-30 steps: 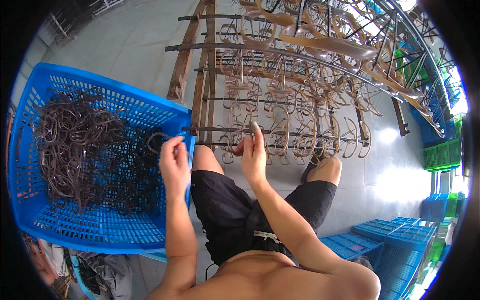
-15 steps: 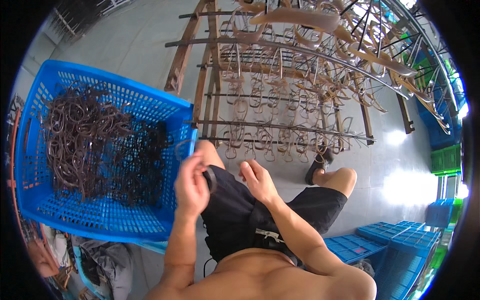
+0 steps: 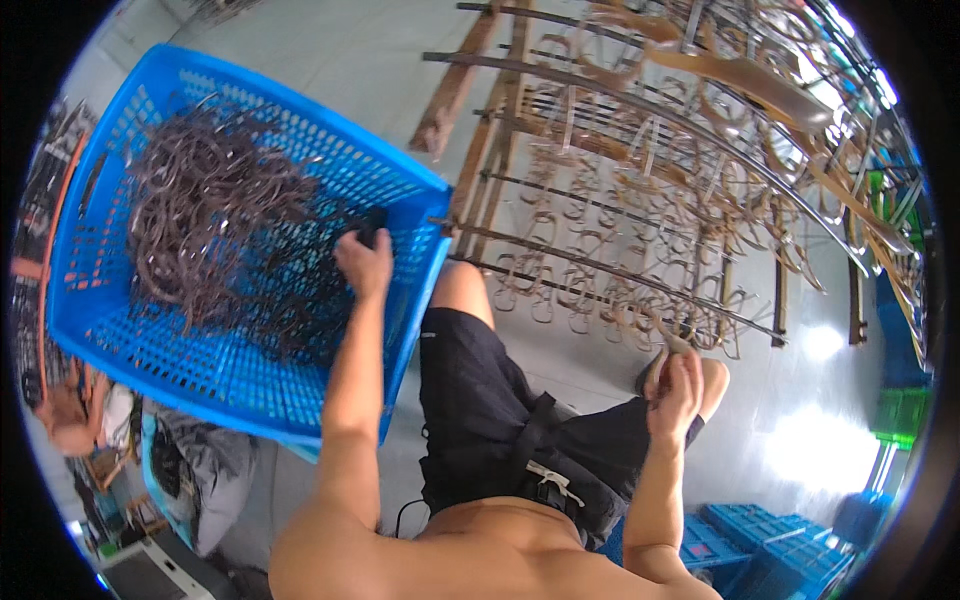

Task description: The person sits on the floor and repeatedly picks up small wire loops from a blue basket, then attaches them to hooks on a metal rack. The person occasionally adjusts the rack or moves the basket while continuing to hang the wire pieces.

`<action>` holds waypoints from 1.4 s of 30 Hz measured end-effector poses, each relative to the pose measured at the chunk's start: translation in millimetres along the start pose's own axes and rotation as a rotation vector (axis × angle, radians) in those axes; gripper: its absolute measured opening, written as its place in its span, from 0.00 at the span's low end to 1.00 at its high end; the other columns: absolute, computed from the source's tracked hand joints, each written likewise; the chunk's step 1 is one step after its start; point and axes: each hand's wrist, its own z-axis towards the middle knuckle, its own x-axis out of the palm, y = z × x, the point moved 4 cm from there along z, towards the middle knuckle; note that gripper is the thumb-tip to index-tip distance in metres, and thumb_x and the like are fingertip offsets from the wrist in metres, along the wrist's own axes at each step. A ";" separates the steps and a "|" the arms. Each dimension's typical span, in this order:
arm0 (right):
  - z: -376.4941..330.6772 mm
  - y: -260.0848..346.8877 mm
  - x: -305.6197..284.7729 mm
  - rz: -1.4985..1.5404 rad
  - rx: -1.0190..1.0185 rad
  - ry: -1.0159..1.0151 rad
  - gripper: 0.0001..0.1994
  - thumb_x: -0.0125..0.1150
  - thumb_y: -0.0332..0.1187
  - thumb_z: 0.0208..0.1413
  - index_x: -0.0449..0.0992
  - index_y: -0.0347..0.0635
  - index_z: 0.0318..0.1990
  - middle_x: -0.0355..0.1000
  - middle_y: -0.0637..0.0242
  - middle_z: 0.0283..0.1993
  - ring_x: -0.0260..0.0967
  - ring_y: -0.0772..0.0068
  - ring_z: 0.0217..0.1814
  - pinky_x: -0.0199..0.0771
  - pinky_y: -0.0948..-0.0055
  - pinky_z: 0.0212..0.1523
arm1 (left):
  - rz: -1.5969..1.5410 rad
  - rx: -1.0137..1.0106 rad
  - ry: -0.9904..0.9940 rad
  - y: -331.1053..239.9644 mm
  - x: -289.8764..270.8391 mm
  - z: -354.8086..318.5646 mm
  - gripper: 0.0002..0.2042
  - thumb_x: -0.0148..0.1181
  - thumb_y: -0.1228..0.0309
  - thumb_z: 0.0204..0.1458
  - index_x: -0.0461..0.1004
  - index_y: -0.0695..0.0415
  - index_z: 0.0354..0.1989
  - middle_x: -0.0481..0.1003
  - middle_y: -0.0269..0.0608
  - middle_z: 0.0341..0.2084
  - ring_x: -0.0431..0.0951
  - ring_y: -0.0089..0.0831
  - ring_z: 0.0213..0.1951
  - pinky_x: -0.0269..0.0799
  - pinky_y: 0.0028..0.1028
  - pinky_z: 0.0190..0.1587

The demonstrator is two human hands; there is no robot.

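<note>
My left hand (image 3: 364, 264) reaches into the right side of a blue plastic basket (image 3: 412, 180). A small black thing shows at its fingertips; its kind is unclear. Around that hand lie thin black pieces (image 3: 300, 285) in a tangle, and left of them a heap of brownish, clear-looking eyeglass frames (image 3: 205, 215). My right hand (image 3: 678, 392) is raised at the lower right end of a rack (image 3: 640, 285) hung with eyeglass frames. Its fingers are closed together, with a small tan piece at their tips that I cannot make out.
Rows of eyeglass frames (image 3: 560, 215) hang from the rack's dark rods, and larger tan ones (image 3: 745, 75) hang higher and closer. Blue crates (image 3: 760, 535) stand at the lower right, a green crate (image 3: 903, 415) behind them. A grey cloth bundle (image 3: 215, 475) sits below the basket.
My left hand has moved from beside the basket's right rim into the basket. My right hand has swung right, from above my lap to the rack's lower end. The view has shifted.
</note>
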 end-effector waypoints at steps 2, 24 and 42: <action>8.0 37.2 -31.7 -0.048 -0.237 -0.089 0.07 0.43 0.28 0.58 0.64 0.42 0.28 0.55 0.73 0.17 0.44 0.82 0.12 0.45 0.81 0.11 | 0.358 -0.160 0.221 24.2 34.6 25.4 0.35 0.62 0.45 0.39 0.65 0.63 0.48 0.66 0.57 0.46 0.66 0.52 0.50 0.66 0.46 0.50; 138.5 49.9 -199.6 0.318 -0.275 -0.430 0.09 0.51 0.36 0.59 0.69 0.43 0.30 0.57 0.76 0.16 0.50 0.84 0.13 0.48 0.82 0.12 | -1.191 -0.441 0.386 -27.3 -97.8 -33.8 0.12 0.52 0.64 0.55 0.71 0.58 0.43 0.74 0.38 0.39 0.72 0.28 0.45 0.66 0.30 0.50; 133.2 63.0 -180.7 0.447 -0.230 -0.495 0.08 0.49 0.31 0.59 0.67 0.41 0.28 0.59 0.74 0.15 0.53 0.81 0.12 0.52 0.81 0.11 | -1.267 -0.503 1.655 -214.8 -92.5 -261.2 0.15 0.57 0.70 0.52 0.70 0.70 0.43 0.71 0.59 0.44 0.75 0.40 0.44 0.75 0.26 0.35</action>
